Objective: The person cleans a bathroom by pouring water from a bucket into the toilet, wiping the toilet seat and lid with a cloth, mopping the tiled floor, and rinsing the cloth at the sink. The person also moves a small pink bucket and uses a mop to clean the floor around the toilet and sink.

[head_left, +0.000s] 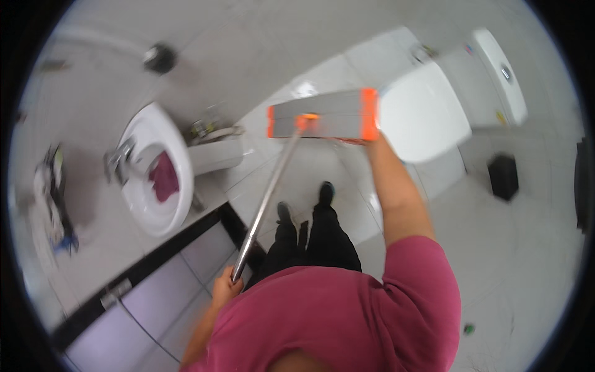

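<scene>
A flat mop with a grey plate (337,111), orange end caps and an orange joint is lifted in front of me. My left hand (226,287) is closed around the lower end of its metal pole (267,200), close to my body. My right arm reaches forward to the plate's right end. Only the wrist edge of my right hand (377,139) shows against the orange cap (370,114); the fingers are hidden behind the plate. A strip of the reddish pad (348,140) peeks out under the plate's near edge.
A white washbasin (183,186) with a metal tap (122,160) and a maroon cloth (165,179) is at left. At right stand a white toilet (425,111) and a black bin (503,176). A dark-edged doorway threshold (148,260) crosses the lower left.
</scene>
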### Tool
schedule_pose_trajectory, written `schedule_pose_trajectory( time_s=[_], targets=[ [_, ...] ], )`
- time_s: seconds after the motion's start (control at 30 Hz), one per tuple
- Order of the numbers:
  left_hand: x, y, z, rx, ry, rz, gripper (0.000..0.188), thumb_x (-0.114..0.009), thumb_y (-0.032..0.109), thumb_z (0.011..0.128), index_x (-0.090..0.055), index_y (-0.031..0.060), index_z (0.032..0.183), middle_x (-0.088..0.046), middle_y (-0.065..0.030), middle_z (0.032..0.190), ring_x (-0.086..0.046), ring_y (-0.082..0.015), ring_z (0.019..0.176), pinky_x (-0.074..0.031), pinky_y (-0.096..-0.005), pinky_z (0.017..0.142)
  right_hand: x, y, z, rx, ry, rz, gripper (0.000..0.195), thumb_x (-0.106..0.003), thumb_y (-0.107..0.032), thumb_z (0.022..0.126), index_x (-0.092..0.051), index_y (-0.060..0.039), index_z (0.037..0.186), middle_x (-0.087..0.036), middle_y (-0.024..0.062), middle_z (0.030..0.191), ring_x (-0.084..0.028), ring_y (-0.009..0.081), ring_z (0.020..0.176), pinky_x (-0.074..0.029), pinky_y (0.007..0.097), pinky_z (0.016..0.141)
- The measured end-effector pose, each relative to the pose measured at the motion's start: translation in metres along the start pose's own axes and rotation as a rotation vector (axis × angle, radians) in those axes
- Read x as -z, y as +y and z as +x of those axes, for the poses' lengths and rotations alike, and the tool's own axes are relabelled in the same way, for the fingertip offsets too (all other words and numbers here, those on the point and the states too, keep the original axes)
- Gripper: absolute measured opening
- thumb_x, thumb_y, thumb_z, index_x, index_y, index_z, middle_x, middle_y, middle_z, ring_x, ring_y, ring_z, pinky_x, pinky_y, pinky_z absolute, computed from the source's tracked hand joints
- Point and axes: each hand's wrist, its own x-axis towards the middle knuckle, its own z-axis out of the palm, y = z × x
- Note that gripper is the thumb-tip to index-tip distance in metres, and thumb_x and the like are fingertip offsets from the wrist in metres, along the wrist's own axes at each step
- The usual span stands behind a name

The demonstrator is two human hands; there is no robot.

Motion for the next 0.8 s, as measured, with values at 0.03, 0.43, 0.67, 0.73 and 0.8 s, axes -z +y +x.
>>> schedule_pose_trajectory(
  time_s=[0.03, 0.43, 0.67, 0.73, 0.8],
  targets=[
    [-0.007, -0.006, -0.004, 0.015, 0.021, -0.051, 0.022, -0.056, 0.007, 0.073, -0.053, 0.0029, 0.095, -0.054, -0.0118, 0.064, -0.054, -0.0177, 0.057, -0.042, -0.0273, 0.055, 0.014, 0.017, 0.006, -0.161, 0.116, 0.103, 0.037, -0.045, -0.027, 0.087, -0.051, -0.0017, 0.113, -0.058, 0.0118, 0.107, -0.058, 0.0219, 0.091, -0.050, 0.0303, 0.073],
    [-0.030, -0.028, 0.025, -0.006, 0.136, 0.106, 0.018, -0.055, 0.010, 0.074, -0.052, 0.0036, 0.090, -0.049, -0.0130, 0.056, -0.050, -0.0196, 0.048, -0.041, -0.0310, 0.050, -0.068, 0.080, 0.038, -0.168, -0.568, 1.417, 0.041, -0.051, -0.040, 0.083, -0.050, 0.0001, 0.093, -0.052, 0.0026, 0.067, -0.047, 0.0089, 0.049, -0.042, 0.0219, 0.043],
    [-0.003, 0.017, 0.029, 0.040, -0.057, -0.278, 0.020, -0.056, 0.008, 0.077, -0.050, 0.0030, 0.095, -0.046, -0.0041, 0.052, -0.045, -0.0114, 0.042, -0.035, -0.0264, 0.039, -0.099, 0.047, 0.042, 0.119, -0.041, 0.858, 0.017, -0.056, -0.018, 0.081, -0.050, -0.0048, 0.090, -0.050, 0.0026, 0.069, -0.046, 0.0099, 0.052, -0.038, 0.0224, 0.042],
    [0.004, 0.041, 0.023, 0.105, -0.198, -0.461, 0.016, -0.055, 0.005, 0.078, -0.044, 0.0068, 0.089, -0.041, 0.0005, 0.054, -0.036, -0.0067, 0.039, -0.028, -0.0219, 0.035, -0.128, 0.031, 0.014, 0.174, 0.157, 0.329, 0.027, -0.059, -0.018, 0.079, -0.045, -0.0053, 0.099, -0.054, 0.0055, 0.076, -0.052, 0.0120, 0.057, -0.043, 0.0226, 0.046],
    [0.006, 0.040, 0.024, 0.119, -0.291, -0.513, 0.020, -0.053, 0.004, 0.080, -0.044, 0.0043, 0.098, -0.042, -0.0003, 0.052, -0.038, -0.0076, 0.038, -0.029, -0.0228, 0.035, -0.125, 0.024, 0.000, 0.184, 0.304, -0.235, 0.036, -0.061, -0.017, 0.078, -0.042, -0.0054, 0.106, -0.057, 0.0105, 0.095, -0.059, 0.0163, 0.078, -0.050, 0.0293, 0.063]
  ],
)
